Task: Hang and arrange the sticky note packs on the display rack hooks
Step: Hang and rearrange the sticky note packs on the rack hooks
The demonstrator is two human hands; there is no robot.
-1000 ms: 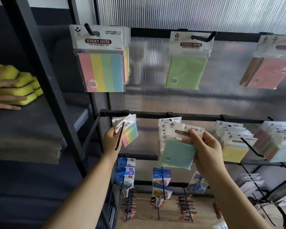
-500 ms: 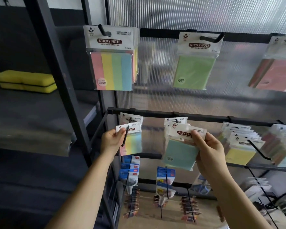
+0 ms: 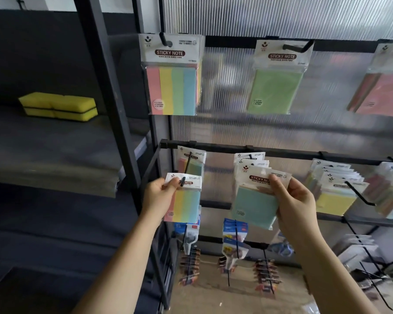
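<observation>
Ribbed translucent panelling [image 3: 281,17] behind, black rack bars [image 3: 281,152] across, dark shelving to the left.

Nearest: left hand [image 3: 159,197], fingers curled, thumb pinching the white header of a striped sticky note pack [image 3: 186,207] at its left corner. Pink, yellow, green and blue bands below the header. Tip of a black hook [image 3: 187,165] showing through the header's hole, so pack already threaded on at the hook's front end. Another striped pack [image 3: 194,165] further back on the same hook, close to the bar.

Right hand [image 3: 293,203], fingers curled narrow, thumb on the front of the header of a teal sticky note pack [image 3: 254,206], other fingers behind it and mostly hidden. Pack tilted, upper right corner gripped. Whether on its hook or just off it: cannot tell. Directly behind it, a stack of matching packs [image 3: 250,158] hanging from the middle hook.

Right of that, a yellow pack row [image 3: 336,196] on a long hook, then pink and blue packs [image 3: 388,191] at the frame edge.

Below, blurred: blue-carded goods [image 3: 235,227] and small clips [image 3: 266,275] on lower hooks.

Higher and further back: four-colour striped pack [image 3: 171,87], green pack [image 3: 275,91], pink pack [image 3: 381,94], each on a top-row hook.

Far left, on a dark shelf [image 3: 55,150]: stacked yellow sponges [image 3: 58,106], well apart from the rack.
</observation>
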